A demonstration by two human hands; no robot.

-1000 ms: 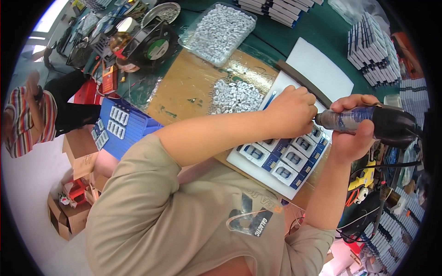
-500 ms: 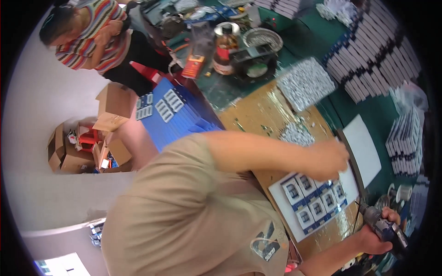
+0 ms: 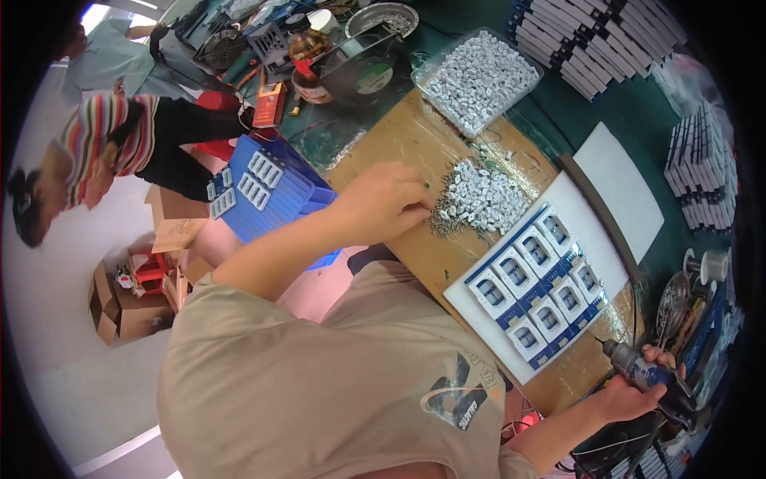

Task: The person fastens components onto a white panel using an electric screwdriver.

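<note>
Screw pile (image 3: 477, 194) behind module board (image 3: 536, 285); parts tray (image 3: 477, 79) farther back.

Green-topped bench (image 3: 638, 120), with a bare wooden board (image 3: 415, 152) laid on it. On the board: a loose heap of small white parts and dark screws (image 3: 479, 195), plus a white tray (image 3: 550, 287) carrying two rows of blue-and-white modules. Beyond the board: a clear tub of white parts (image 3: 477, 78), a white slab (image 3: 622, 191), stacked flat units (image 3: 598, 32) along the far edge. Possibly a round fan (image 3: 363, 76), blurred.
</note>
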